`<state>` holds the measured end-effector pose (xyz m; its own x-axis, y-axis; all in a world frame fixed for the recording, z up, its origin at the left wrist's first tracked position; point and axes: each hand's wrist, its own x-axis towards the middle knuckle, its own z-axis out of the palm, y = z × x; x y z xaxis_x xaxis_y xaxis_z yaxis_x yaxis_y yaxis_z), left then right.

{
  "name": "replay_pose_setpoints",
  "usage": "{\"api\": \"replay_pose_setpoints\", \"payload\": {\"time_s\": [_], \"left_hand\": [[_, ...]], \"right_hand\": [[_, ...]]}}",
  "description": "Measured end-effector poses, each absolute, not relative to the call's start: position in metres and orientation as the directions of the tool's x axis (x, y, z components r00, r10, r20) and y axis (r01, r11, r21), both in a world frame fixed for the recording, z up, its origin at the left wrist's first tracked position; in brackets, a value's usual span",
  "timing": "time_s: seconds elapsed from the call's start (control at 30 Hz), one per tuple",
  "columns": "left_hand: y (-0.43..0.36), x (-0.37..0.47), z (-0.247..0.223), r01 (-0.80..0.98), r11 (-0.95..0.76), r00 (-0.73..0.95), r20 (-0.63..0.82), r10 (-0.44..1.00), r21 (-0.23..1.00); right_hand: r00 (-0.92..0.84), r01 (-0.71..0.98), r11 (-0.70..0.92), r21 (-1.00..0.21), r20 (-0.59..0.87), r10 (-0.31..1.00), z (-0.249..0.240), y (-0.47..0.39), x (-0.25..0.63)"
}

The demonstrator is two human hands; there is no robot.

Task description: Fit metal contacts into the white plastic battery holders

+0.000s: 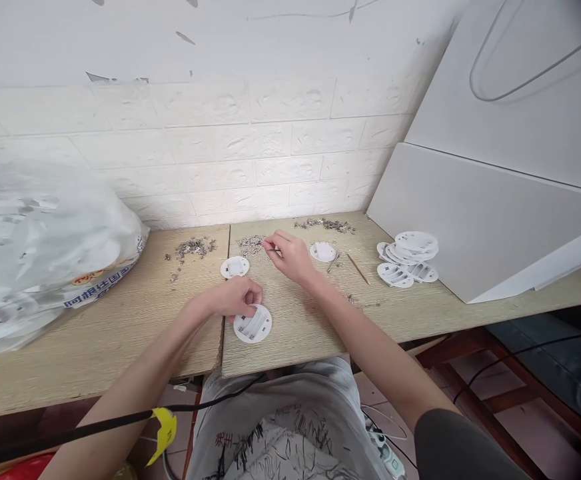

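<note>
My left hand [235,297] grips the upper left edge of a round white plastic battery holder [254,328] with long slots, near the table's front edge. Its thumb presses on the top face. Beyond it, my right hand [288,255] is closed in a pinch beside a pile of tiny silvery metal pieces [250,245]. A thin dark sliver shows at those fingertips, too small to name. Another round white holder [234,267] lies just behind my left hand. One more white holder [323,251] rests to the right of my right hand.
Several white holders [415,247] are stacked at the right, by a large white panel [490,213]. A wooden stick [358,269] lies nearer. More metal bits sit in piles at the left [195,247] and back [325,225]. A bulging plastic bag [50,247] occupies the left.
</note>
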<state>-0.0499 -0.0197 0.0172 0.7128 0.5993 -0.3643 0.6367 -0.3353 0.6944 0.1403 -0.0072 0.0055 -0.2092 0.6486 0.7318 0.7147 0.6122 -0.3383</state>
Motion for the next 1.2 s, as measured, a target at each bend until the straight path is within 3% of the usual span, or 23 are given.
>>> {"api": "replay_pose_setpoints", "payload": {"time_s": [0.17, 0.3, 0.47, 0.57, 0.67, 0.77, 0.93, 1.2], "left_hand": [[-0.027, -0.051, 0.021, 0.607, -0.369, 0.731, -0.313, 0.606, 0.704], [-0.023, -0.048, 0.027, 0.521, -0.28, 0.769, -0.3, 0.564, 0.806], [-0.006, -0.036, 0.022, 0.329, -0.212, 0.747, -0.117, 0.654, 0.92], [-0.002, -0.033, 0.013, 0.225, -0.178, 0.705, -0.034, 0.708, 0.958], [-0.002, -0.035, 0.006, 0.206, -0.141, 0.692, -0.043, 0.72, 0.968], [-0.003, -0.038, 0.001, 0.223, -0.117, 0.687, -0.07, 0.724, 0.968], [-0.001, -0.037, -0.003, 0.234, -0.112, 0.659, -0.073, 0.749, 0.966], [-0.004, -0.036, 0.001, 0.206, -0.095, 0.586, -0.046, 0.809, 0.974]], "right_hand": [[-0.061, 0.689, 0.557, -0.463, 0.729, 0.681, 0.008, 0.001, 0.152], [0.001, 0.718, 0.428, -0.548, 0.616, 0.788, 0.011, 0.004, 0.169], [0.176, 0.759, 0.248, -0.603, 0.556, 0.813, 0.018, 0.005, 0.195], [0.346, 0.8, 0.021, -0.599, 0.489, 0.801, 0.022, 0.008, 0.213], [0.51, 0.803, -0.262, -0.535, 0.39, 0.767, 0.021, 0.011, 0.232], [0.584, 0.778, -0.402, -0.483, 0.319, 0.747, 0.013, 0.015, 0.246], [0.465, 0.872, -0.358, -0.335, 0.337, 0.819, -0.004, 0.024, 0.258], [0.393, 0.901, -0.295, -0.319, 0.307, 0.867, -0.019, 0.037, 0.264]]}}
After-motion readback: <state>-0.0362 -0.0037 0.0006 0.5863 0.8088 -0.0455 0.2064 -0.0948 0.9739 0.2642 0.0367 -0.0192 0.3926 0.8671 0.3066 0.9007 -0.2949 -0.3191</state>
